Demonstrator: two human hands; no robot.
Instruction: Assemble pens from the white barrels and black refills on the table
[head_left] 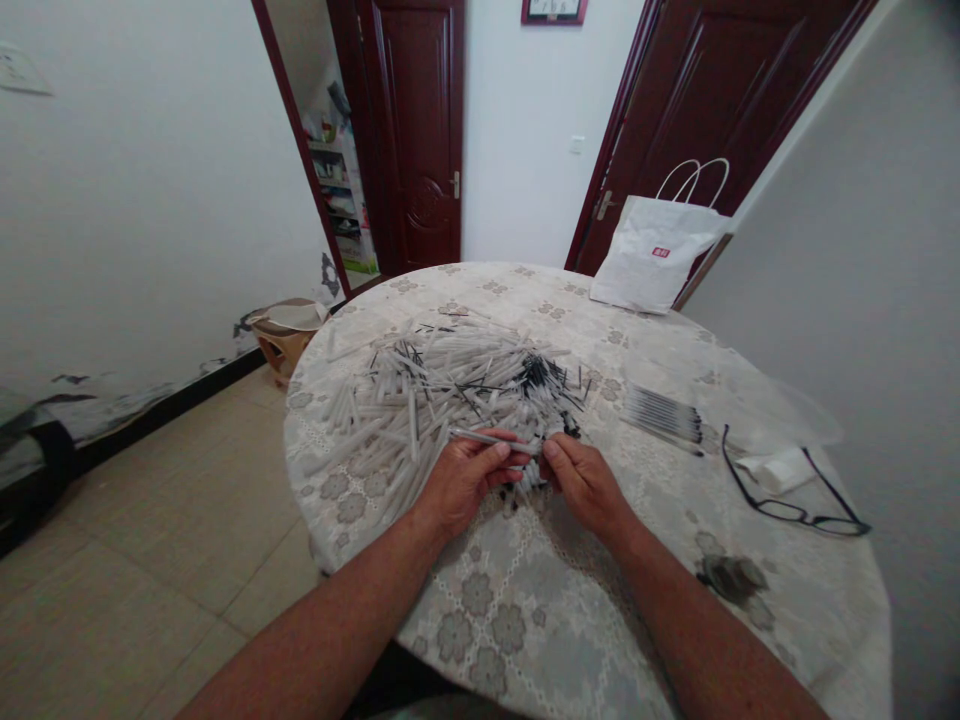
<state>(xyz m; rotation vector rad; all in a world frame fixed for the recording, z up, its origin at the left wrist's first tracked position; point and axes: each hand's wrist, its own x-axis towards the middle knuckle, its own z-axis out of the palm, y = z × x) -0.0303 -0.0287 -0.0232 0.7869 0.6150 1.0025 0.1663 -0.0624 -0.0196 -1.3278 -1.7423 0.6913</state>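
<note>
Bench [585,620] covered by a patterned cloth. Beyond the hands, a loose pile of pale tubes [450,380] is spread, dark-tipped pieces mixed in. A slim, pale tube [480,436] is held by the left hand [469,475], pinched between thumb and fingers at the pile's near edge. Its long axis is laid crosswise, right end slightly lower in view. That end is met by the right hand [581,475], fingers bunched close; whether anything is gripped there cannot be told.

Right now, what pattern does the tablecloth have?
The tablecloth shows greyish-brown flowers on a pale ground, seen best in the head view, the only one here.
</note>
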